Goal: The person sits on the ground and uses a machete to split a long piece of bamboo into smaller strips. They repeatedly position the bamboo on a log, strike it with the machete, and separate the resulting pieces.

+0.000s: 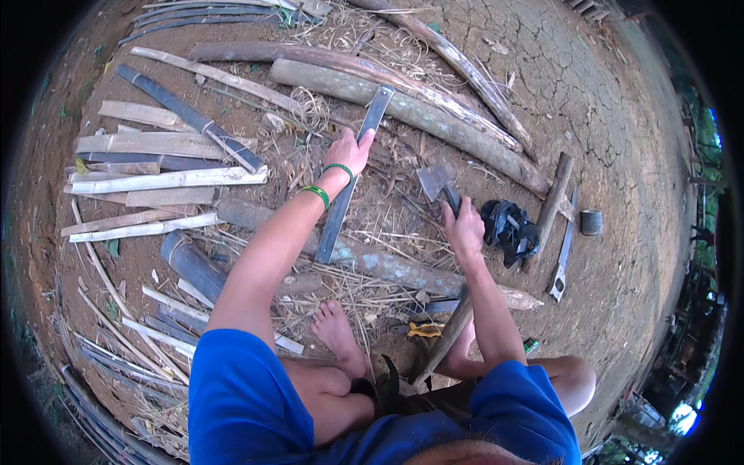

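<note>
My left hand [349, 151], with green bands on its wrist, is closed around a dark split-bamboo slat [339, 221]. The slat slants across two logs, its far end by the far grey-green log [434, 124] and its near end by the nearer log [387, 263]. To the right, my right hand [465, 226] grips the dark handle of a cleaver [436, 182]. Its broad metal blade points away from me, apart from the slat, above ground strewn with shavings.
Split bamboo pieces [170, 178] lie at the left. Right of the cleaver are a crumpled black plastic bag [510, 231], a wooden post [552, 205], a handsaw [564, 256] and a small grey cylinder [591, 223]. Yellow-handled pliers [426, 330] lie between my feet.
</note>
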